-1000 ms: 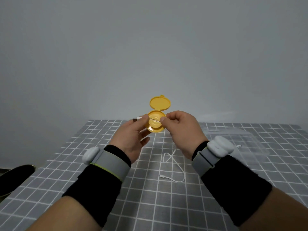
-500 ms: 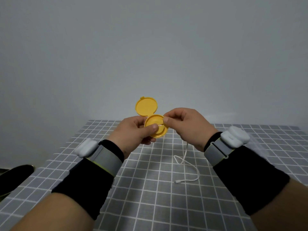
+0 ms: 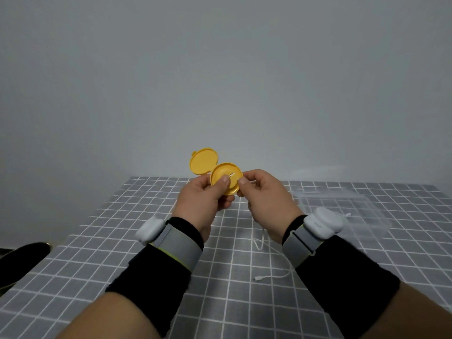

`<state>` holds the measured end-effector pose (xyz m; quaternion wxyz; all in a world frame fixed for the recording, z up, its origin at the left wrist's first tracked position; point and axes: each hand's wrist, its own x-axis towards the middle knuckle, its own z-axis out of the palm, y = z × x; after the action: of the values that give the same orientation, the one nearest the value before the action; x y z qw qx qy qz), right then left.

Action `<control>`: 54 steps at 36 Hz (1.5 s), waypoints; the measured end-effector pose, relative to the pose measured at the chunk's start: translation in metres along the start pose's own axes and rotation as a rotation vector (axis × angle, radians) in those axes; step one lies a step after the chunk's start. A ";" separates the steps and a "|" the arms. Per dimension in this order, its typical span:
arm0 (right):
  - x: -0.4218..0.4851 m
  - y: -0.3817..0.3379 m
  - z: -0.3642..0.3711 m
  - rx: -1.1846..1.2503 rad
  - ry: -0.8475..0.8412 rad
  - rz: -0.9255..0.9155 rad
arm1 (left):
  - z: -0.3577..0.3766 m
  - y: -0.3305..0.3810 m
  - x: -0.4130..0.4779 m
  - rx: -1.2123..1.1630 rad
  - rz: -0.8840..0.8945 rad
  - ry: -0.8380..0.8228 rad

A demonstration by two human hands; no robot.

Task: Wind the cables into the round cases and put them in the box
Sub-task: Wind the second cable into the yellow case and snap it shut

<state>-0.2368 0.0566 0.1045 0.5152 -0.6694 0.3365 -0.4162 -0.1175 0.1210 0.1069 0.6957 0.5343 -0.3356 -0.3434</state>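
A yellow round case [image 3: 226, 173] is held up above the table, its hinged lid [image 3: 203, 161] swung open to the upper left. My left hand [image 3: 200, 201] grips the case, thumb pressed on its inner face. My right hand [image 3: 266, 201] pinches a thin white cable [image 3: 271, 277] at the case's right rim; a short white piece lies across the case's middle. The rest of the cable hangs below my right hand and trails onto the table, its plug end lying free.
A clear plastic box [image 3: 367, 211] sits on the grey checked tablecloth [image 3: 122, 253] at the right, with another white cable end at its near side. A dark object [image 3: 22, 258] lies beyond the table's left edge.
The case has turned in my hands, so the lid has swung from the top over to the upper left. The hanging cable has shifted right, its loose tail on the table shorter.
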 end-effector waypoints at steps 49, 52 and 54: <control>0.021 -0.025 -0.024 -0.309 -0.110 -0.239 | -0.011 0.048 0.010 0.937 0.195 -0.149; 0.020 -0.020 -0.023 -0.272 -0.075 -0.273 | -0.011 0.045 0.009 0.838 0.193 -0.114; 0.018 -0.016 -0.019 -0.254 -0.005 -0.319 | -0.009 0.040 0.008 0.769 0.192 -0.077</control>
<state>-0.2460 0.0370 0.1260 0.3551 -0.7749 0.2748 -0.4449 -0.1007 0.1262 0.1447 0.4606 0.7086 -0.5142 -0.1460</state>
